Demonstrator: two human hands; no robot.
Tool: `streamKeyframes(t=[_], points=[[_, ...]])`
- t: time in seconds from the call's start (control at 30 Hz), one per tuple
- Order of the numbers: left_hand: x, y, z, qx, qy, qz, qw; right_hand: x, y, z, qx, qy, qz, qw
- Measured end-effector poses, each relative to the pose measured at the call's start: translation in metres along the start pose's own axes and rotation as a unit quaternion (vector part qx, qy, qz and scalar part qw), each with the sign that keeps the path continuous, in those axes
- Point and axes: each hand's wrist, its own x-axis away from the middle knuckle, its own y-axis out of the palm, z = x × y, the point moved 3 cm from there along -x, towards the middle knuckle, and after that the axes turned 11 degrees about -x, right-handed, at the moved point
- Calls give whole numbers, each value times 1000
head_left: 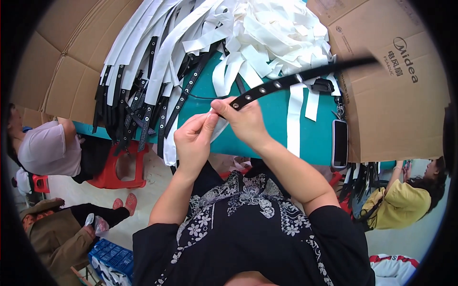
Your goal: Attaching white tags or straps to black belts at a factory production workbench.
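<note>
A black belt (267,88) with metal eyelets slants up to the right from my right hand (247,123), which is closed around its lower end. The belt's far end is smeared by motion. My left hand (193,142) touches or nearly touches the right one, its thumb and fingers pinched together. A bit of white strip (220,129) shows between and behind the hands, and white also shows at the left fingertips; the rest of it is hidden. Just above the hands, a thin black cord (205,97) curves over the green table (272,128).
Black belts with white strips (143,90) hang over the table's left side. Loose white strips (281,33) are heaped at the back. Cardboard boxes (76,57) (381,109) flank the table. A phone (339,143) lies at right. A red stool (119,167) and other people (45,148) are nearby.
</note>
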Motion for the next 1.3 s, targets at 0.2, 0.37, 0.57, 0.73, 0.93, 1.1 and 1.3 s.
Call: streamKeyframes(t=[0.2,0.37,0.57,0.73,0.93,1.1,1.3], points=[[-4,-8,-22,-28,-29,-5,999,-24,-44,-39,-34,55,-30,997],[1,-17,-21,17,-10,-2,1000,-29,-31,-65,41,-17,-40,998],[-3,-25,-9,33,42,19,998,-23,-9,-61,21,-157,51,986],[-6,-34,-5,83,-5,20,996,-21,19,-47,125,-79,-44,988],[-21,-39,6,50,72,61,994,-12,30,-29,102,-10,-132,986],[-23,-41,3,-2,119,-8,993,-10,37,-29,92,12,-164,982],[44,-130,-69,3,-209,-395,895,-129,8,-105,22,-9,-53,998]])
